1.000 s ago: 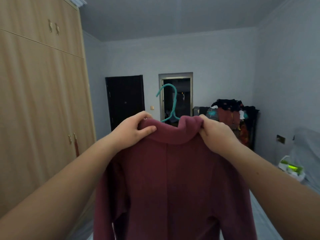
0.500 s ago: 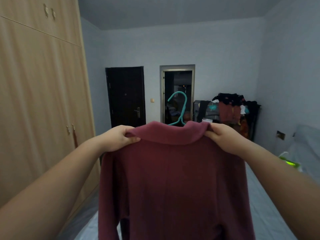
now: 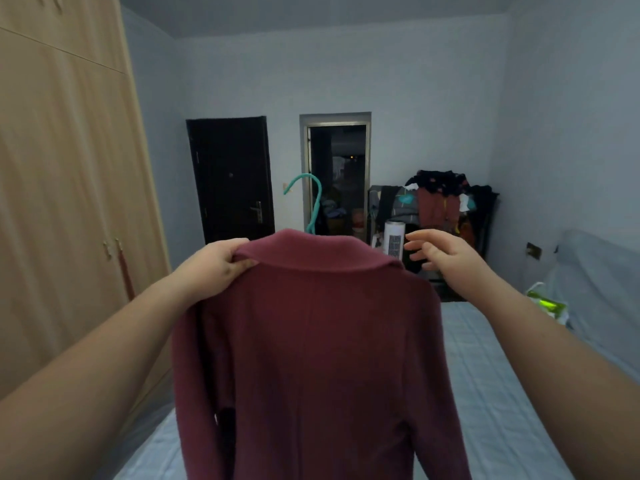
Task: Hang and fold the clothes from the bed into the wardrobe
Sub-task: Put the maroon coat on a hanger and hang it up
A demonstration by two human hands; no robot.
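One garment, the maroon coat, hangs on the teal hanger above the bed. Your left hand pinches its collar; your right hand hovers just beside the other shoulder, fingers spread, empty. The wardrobe on your left is closed.

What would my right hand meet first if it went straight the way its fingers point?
Probably the red coat's collar, just beside the right hand; the white heater behind looks farther, though depth is unclear.
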